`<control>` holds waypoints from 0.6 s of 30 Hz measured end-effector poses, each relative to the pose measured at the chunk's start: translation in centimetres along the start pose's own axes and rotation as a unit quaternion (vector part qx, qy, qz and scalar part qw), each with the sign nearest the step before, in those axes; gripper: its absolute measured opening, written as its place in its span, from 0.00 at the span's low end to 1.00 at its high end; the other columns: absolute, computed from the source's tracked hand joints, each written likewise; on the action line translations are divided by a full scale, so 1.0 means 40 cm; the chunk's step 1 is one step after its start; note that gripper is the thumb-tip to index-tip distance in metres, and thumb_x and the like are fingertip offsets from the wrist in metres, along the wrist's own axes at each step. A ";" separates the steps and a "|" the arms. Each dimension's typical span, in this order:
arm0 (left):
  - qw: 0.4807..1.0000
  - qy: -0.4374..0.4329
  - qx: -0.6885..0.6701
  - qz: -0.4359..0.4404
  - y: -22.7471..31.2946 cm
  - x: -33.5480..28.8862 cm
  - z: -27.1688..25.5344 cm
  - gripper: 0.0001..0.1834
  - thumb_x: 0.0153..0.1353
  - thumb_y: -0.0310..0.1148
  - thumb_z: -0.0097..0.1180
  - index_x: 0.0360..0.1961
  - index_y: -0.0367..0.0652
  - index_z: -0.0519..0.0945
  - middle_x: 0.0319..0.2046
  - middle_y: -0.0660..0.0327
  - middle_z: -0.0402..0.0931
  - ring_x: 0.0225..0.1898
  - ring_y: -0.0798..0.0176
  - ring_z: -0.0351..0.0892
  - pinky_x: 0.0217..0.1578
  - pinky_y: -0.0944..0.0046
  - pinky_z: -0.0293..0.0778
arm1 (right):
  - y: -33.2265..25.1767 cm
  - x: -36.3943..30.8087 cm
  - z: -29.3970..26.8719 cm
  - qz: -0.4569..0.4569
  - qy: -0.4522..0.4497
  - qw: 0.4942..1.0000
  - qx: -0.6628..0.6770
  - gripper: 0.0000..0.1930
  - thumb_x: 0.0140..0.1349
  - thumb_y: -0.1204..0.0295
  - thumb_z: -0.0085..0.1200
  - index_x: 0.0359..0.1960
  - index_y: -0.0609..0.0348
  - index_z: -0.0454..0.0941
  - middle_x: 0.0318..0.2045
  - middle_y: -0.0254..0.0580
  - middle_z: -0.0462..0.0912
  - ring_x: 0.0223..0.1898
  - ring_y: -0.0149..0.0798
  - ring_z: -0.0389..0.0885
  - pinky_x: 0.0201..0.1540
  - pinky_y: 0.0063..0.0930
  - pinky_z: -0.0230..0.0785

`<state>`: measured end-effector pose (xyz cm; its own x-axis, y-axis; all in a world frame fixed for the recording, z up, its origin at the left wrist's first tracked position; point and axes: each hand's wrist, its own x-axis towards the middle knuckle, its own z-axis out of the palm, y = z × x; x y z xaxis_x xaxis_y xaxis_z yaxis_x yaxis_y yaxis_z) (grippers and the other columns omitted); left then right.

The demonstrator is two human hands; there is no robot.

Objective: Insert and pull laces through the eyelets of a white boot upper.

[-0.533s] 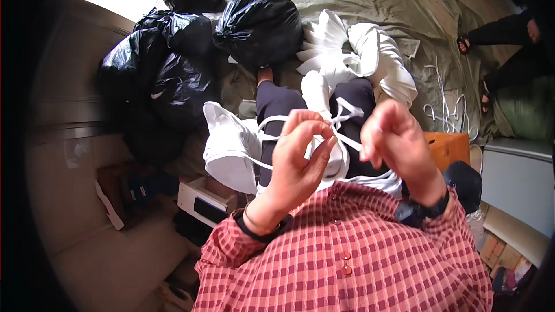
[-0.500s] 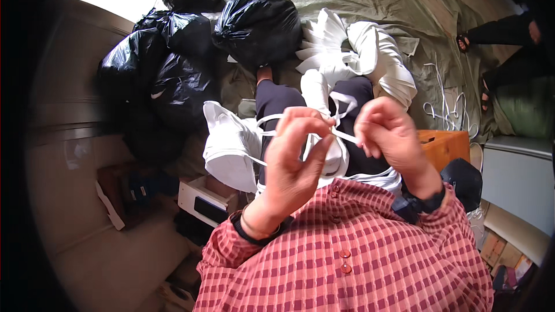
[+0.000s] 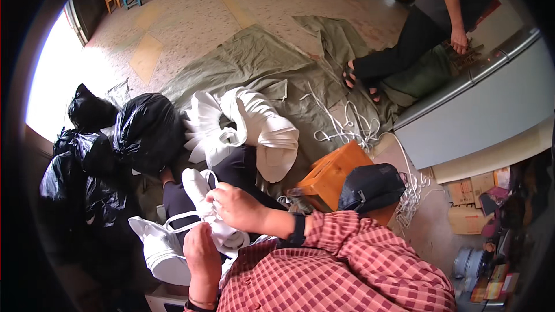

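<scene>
Across my lap lies a white shoe-like fabric piece [image 3: 198,186] with a flat white lace [image 3: 180,216] looping out of it. My right hand [image 3: 240,208] is closed over this piece, its thumb and fingers pinching by a loop of the lace. Just nearer to me and to the left, my left hand [image 3: 201,257] has its fingers drawn together; its fingertips are partly hidden, so what they grip does not show clearly. Beside it on the left sits a nested stack of white fabric pieces [image 3: 166,257]. Beyond my knees, a larger fanned stack of similar white pieces [image 3: 263,121] rests on a green tarp [image 3: 231,63].
Black plastic bags [image 3: 147,133] crowd the left. On the right stand an orange-brown wooden box [image 3: 338,170], a dark pouch [image 3: 370,188] and tangled white cords [image 3: 352,127]. Further right is a grey-topped bench [image 3: 480,110]; another person's leg [image 3: 393,55] extends beside it.
The view has swung up and to the right, showing more floor and the other person. My right hand has moved in from the right onto the white piece; my left hand has turned and lowered.
</scene>
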<state>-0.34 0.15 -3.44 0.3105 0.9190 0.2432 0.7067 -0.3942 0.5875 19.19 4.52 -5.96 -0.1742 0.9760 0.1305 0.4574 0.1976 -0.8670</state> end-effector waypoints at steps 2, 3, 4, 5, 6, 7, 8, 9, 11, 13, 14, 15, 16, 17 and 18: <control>0.993 0.039 0.061 0.089 -0.007 0.005 0.007 0.07 0.68 0.24 0.59 0.45 0.39 0.84 0.44 0.50 0.85 0.49 0.41 0.84 0.53 0.46 0.77 | -0.017 -0.023 -0.033 -0.004 -0.016 0.999 0.030 0.12 0.64 0.78 0.58 0.49 0.63 0.83 0.43 0.55 0.81 0.46 0.58 0.83 0.50 0.46 0.77; 0.994 0.018 0.080 0.074 -0.009 0.005 0.014 0.09 0.61 0.23 0.60 0.43 0.38 0.83 0.44 0.50 0.82 0.50 0.42 0.82 0.52 0.45 0.76 | -0.024 -0.039 -0.053 -0.088 -0.004 0.996 0.003 0.13 0.63 0.77 0.58 0.49 0.63 0.84 0.41 0.53 0.81 0.45 0.57 0.82 0.49 0.45 0.77; 0.997 0.012 0.047 0.057 -0.012 0.001 0.014 0.10 0.55 0.22 0.59 0.40 0.38 0.82 0.41 0.50 0.79 0.46 0.42 0.80 0.48 0.45 0.75 | -0.038 -0.063 -0.065 -0.093 -0.026 0.995 0.014 0.14 0.62 0.75 0.61 0.49 0.62 0.84 0.41 0.52 0.80 0.45 0.56 0.81 0.49 0.45 0.77; 0.997 0.005 0.065 0.036 -0.010 -0.001 0.019 0.10 0.52 0.21 0.58 0.37 0.39 0.80 0.37 0.51 0.76 0.43 0.43 0.79 0.45 0.45 0.74 | -0.051 -0.086 -0.075 -0.080 -0.066 0.993 -0.055 0.19 0.61 0.69 0.66 0.52 0.61 0.81 0.44 0.51 0.79 0.49 0.56 0.81 0.52 0.46 0.78; 0.996 -0.012 0.088 0.029 -0.008 -0.005 0.018 0.09 0.53 0.21 0.59 0.37 0.39 0.80 0.38 0.52 0.77 0.43 0.43 0.79 0.45 0.47 0.75 | -0.063 -0.102 -0.071 -0.124 -0.079 0.981 -0.125 0.22 0.61 0.68 0.67 0.56 0.59 0.79 0.48 0.48 0.76 0.50 0.55 0.81 0.51 0.46 0.78; 0.993 -0.010 0.110 0.031 -0.003 -0.007 0.020 0.09 0.53 0.22 0.59 0.37 0.39 0.81 0.39 0.52 0.77 0.44 0.45 0.79 0.45 0.47 0.75 | -0.073 -0.120 -0.067 -0.144 -0.087 0.971 -0.170 0.24 0.59 0.69 0.69 0.57 0.57 0.77 0.49 0.46 0.74 0.51 0.53 0.80 0.48 0.46 0.79; 0.987 -0.030 0.153 0.035 0.001 -0.007 0.018 0.09 0.52 0.26 0.60 0.37 0.39 0.81 0.41 0.53 0.76 0.46 0.47 0.79 0.47 0.50 0.75 | -0.079 -0.130 -0.056 -0.151 -0.094 0.960 -0.214 0.22 0.59 0.70 0.66 0.55 0.57 0.77 0.46 0.43 0.74 0.48 0.48 0.80 0.46 0.42 0.79; 0.989 -0.034 0.142 0.025 0.006 -0.005 0.015 0.10 0.53 0.25 0.60 0.39 0.39 0.81 0.41 0.52 0.75 0.46 0.47 0.78 0.48 0.50 0.75 | -0.083 -0.136 -0.040 -0.157 -0.095 0.939 -0.291 0.19 0.60 0.69 0.62 0.54 0.56 0.78 0.44 0.40 0.73 0.46 0.43 0.79 0.45 0.37 0.79; 0.989 -0.054 0.137 0.016 0.015 0.003 0.007 0.11 0.54 0.24 0.60 0.40 0.38 0.80 0.40 0.52 0.74 0.45 0.47 0.78 0.48 0.50 0.75 | -0.072 -0.130 -0.015 -0.179 -0.068 0.922 -0.336 0.17 0.62 0.68 0.58 0.53 0.54 0.79 0.42 0.37 0.73 0.45 0.39 0.78 0.43 0.32 0.77; 0.990 -0.061 0.130 0.008 0.022 0.013 -0.001 0.09 0.56 0.23 0.60 0.39 0.37 0.80 0.40 0.51 0.76 0.44 0.45 0.78 0.47 0.49 0.75 | -0.058 -0.127 -0.001 -0.211 -0.061 0.908 -0.357 0.15 0.62 0.67 0.57 0.51 0.54 0.80 0.42 0.36 0.73 0.45 0.37 0.78 0.42 0.30 0.77; 0.990 -0.055 0.126 0.005 0.025 0.018 -0.002 0.07 0.58 0.22 0.60 0.39 0.37 0.81 0.39 0.50 0.77 0.43 0.44 0.79 0.46 0.48 0.75 | -0.051 -0.125 0.002 -0.217 -0.059 0.901 -0.372 0.15 0.62 0.67 0.57 0.50 0.53 0.80 0.42 0.35 0.74 0.44 0.36 0.78 0.41 0.29 0.76; 0.991 -0.053 0.119 0.001 0.027 0.021 -0.003 0.06 0.60 0.22 0.60 0.38 0.37 0.81 0.38 0.50 0.78 0.42 0.43 0.80 0.45 0.47 0.76 | -0.044 -0.124 0.003 -0.244 -0.048 0.895 -0.371 0.14 0.62 0.67 0.57 0.49 0.53 0.81 0.42 0.35 0.74 0.44 0.36 0.79 0.41 0.29 0.76; 0.993 -0.040 0.108 -0.003 0.028 0.024 -0.004 0.05 0.61 0.22 0.60 0.38 0.37 0.81 0.37 0.50 0.78 0.42 0.43 0.80 0.45 0.47 0.76 | -0.038 -0.125 0.002 -0.268 -0.035 0.888 -0.371 0.14 0.62 0.66 0.57 0.48 0.53 0.81 0.42 0.34 0.75 0.44 0.35 0.79 0.41 0.29 0.76; 0.995 -0.032 0.096 -0.007 0.029 0.025 -0.003 0.04 0.61 0.22 0.61 0.37 0.37 0.81 0.37 0.50 0.78 0.41 0.43 0.80 0.44 0.47 0.77 | -0.034 -0.124 0.000 -0.292 -0.022 0.881 -0.371 0.13 0.62 0.66 0.57 0.48 0.53 0.81 0.43 0.34 0.75 0.44 0.35 0.79 0.41 0.28 0.75; 0.996 -0.024 0.083 -0.012 0.029 0.024 -0.003 0.03 0.62 0.22 0.61 0.37 0.36 0.81 0.36 0.50 0.78 0.41 0.43 0.80 0.44 0.47 0.77 | -0.032 -0.125 -0.002 -0.298 -0.020 0.882 -0.366 0.11 0.62 0.67 0.57 0.45 0.53 0.82 0.43 0.33 0.77 0.44 0.34 0.81 0.41 0.28 0.76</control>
<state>0.71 0.60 -2.43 0.3201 0.9280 0.1905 0.8087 -0.3724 0.4554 19.55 -0.59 -5.45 -0.5968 0.6786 0.4282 0.7123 0.6937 -0.1066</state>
